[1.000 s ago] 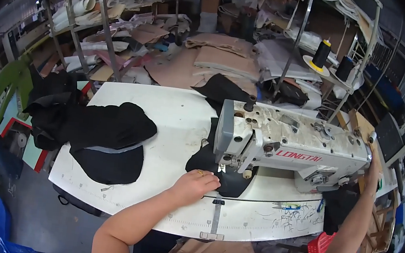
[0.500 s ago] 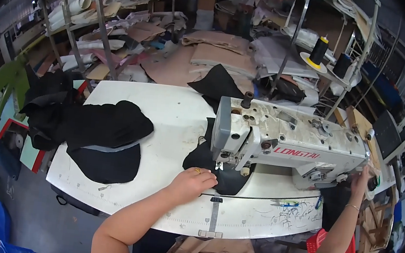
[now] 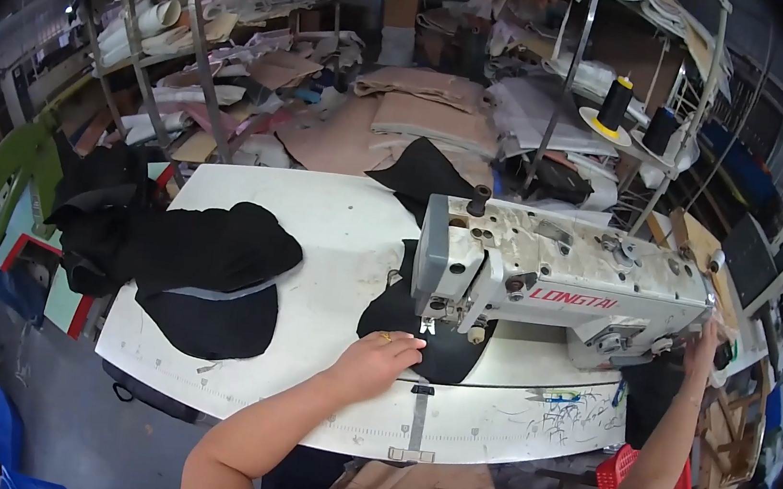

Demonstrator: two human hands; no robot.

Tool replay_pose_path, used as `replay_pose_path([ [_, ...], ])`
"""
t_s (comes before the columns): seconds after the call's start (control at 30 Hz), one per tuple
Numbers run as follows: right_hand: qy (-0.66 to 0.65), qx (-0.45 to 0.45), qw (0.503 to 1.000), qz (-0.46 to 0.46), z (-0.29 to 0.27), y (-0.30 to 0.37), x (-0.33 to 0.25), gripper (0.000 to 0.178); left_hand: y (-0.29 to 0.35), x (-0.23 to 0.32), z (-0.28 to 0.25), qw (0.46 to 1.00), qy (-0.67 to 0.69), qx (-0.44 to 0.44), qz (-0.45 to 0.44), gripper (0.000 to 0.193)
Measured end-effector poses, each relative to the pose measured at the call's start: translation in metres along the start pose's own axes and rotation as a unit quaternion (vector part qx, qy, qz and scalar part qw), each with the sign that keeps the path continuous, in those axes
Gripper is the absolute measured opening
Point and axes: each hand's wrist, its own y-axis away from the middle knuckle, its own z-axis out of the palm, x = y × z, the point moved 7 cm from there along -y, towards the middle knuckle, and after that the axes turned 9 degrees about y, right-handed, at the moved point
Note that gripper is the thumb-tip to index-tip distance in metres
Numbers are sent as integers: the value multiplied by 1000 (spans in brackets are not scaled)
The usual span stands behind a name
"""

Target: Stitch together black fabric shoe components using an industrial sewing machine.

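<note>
Compared with a second ago, very little has shifted: the left hand still lies flat on the black fabric piece, a touch closer to the needle, and the right hand stays up at the far right end of the sewing machine. The view has tipped slightly, so the table sits a bit higher in the frame.

Left hand is open, palm down, fingers spread and pressing the cloth, a ring showing on one finger. Right hand reaches to the machine's wheel end at three o'clock; whether it grips or just touches there, I cannot tell.

The black fabric piece lies under the machine's head at the table's centre, its long axis running from six o'clock, by the left hand, up toward twelve, where its far end points past the machine's back.

At nine o'clock, a heap of black garments rests well apart from the hand.
</note>
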Motion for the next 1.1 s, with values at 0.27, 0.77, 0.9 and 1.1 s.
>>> replay_pose_path([
  [0.27, -357, -81, 849, 380, -5, -72, -13, 44, 2, -2, 5, 1000, -5, -21, -12, 19],
  [0.77, -515, -107, 712, 466, 16, -41, 16, 41, 0, -9, 9, 998, 50, -16, -40, 15],
  [0.9, -496, -168, 658, 541, 32, -50, 23, 44, -5, -5, 8, 998, 46, -16, -27, 14],
  [1.1, -624, -23, 638, 451, 40, -26, 30, 38, -9, -8, 4, 996, 74, -45, -23, 18],
])
